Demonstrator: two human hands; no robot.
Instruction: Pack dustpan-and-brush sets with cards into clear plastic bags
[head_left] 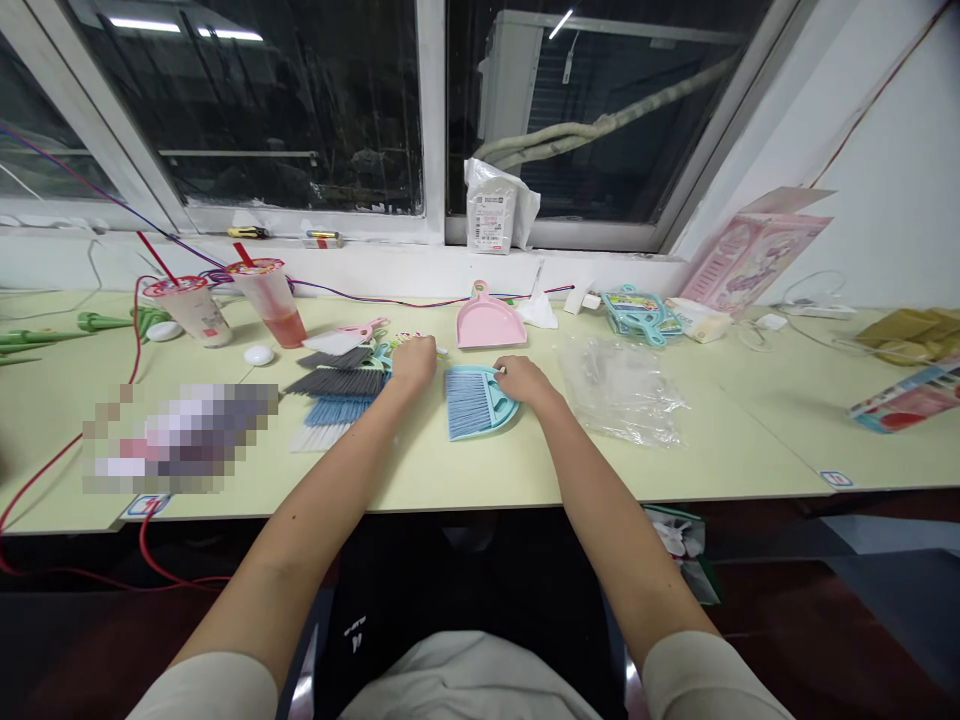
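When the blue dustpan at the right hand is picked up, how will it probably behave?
The dustpan looks stiff: its rim keeps a clean curve. It is probably light, as its edge appears thin. The brush lying in it might shift if tilted.

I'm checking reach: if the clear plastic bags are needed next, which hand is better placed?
Probably the right hand: it is at the blue dustpan-and-brush set, nearer the plastic bags. The left hand is farther away, by the brushes.
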